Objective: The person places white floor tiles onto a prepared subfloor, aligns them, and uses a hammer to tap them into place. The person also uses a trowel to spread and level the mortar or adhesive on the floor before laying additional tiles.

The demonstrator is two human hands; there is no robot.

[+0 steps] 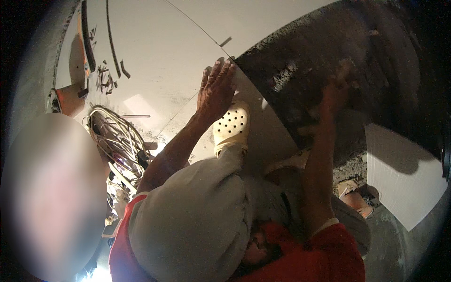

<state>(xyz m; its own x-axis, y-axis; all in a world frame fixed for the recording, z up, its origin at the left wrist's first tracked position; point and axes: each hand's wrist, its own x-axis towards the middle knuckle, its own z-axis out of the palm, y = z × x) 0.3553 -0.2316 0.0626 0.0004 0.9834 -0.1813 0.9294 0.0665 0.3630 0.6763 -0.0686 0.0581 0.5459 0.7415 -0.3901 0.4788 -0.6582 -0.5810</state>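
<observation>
Your left hand [218,94] lies palm down on the pale floor tile [265,127], upper centre of frame; fingers straight, close together with slim gaps, tips near the corner where tile meets the dark bed [319,42]. Likely there to prop your weight while you lean right; could also steady the tile. Your right hand [336,91] is over the bed, upper right, in shadow: can't tell if the fingers are apart or clamped on something. Your clog [231,124] is planted on the tiling just below the left hand, probably for balance.

Materials: tile smooth, flat, straight-edged, with thin joints and scattered grit. Bed dark, rough, lumpy, with a crumbly grey edge. Clog cream, moulded, round holes. Trousers [192,221] grey, soft cloth. Loose white panel [404,176], lower right, flat, faintly lined, apparently set aside. Cable bundle [117,136], left of frame, thin pale loops, tangled. Dark strips [112,42], upper left, long, narrow, slightly curved.
</observation>
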